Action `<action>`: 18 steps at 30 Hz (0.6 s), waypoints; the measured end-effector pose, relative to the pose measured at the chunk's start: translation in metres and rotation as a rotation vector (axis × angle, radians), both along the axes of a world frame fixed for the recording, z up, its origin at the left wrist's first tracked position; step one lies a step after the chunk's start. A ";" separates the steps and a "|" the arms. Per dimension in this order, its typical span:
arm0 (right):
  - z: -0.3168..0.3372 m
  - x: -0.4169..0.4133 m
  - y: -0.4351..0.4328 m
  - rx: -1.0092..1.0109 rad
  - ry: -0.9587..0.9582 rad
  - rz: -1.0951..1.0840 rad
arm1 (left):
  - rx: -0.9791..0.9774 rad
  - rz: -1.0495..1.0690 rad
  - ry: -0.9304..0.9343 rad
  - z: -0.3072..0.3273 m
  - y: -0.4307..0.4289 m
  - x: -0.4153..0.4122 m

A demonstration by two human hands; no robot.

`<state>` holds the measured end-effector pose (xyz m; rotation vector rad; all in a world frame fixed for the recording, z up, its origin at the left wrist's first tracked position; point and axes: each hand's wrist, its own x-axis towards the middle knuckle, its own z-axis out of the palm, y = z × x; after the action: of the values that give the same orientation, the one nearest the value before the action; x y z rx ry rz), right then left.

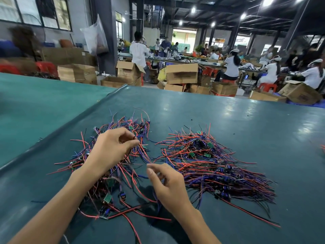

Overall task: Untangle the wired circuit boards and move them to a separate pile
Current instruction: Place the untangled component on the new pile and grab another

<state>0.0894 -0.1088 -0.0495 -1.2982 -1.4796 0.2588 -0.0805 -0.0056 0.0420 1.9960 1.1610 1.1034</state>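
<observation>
2 heaps of wired circuit boards lay on the dark teal table cover [228, 111], close together with a narrow gap between them. The tangled pile [133, 125] sat on the left, a knot of red, blue and black leads with at least 3 small green boards showing. The separate pile [211, 164] sat on the right, its wires combed roughly one way, with at least 4 green boards plainly visible.

The left hand [109, 148] hovered over the tangled pile, thumb and forefinger pinching 1 thin black wire [135, 137]. The right hand [168, 184] hung low between the 2 piles, fingers curled and blurred; whether it held a wire could not be told.

A lighter green sheet [35, 95] overlapped the cover on the left. Open cardboard boxes [182, 73] stood beyond the table's far edge.
</observation>
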 end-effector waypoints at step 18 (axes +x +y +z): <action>0.023 -0.007 -0.004 -0.341 0.543 0.385 | -0.464 -0.349 -0.590 0.009 -0.026 0.046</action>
<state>0.0828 -0.1123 -0.0260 -1.0703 -1.2268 1.0683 -0.0348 -0.0319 0.0513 1.3177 0.6470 1.0222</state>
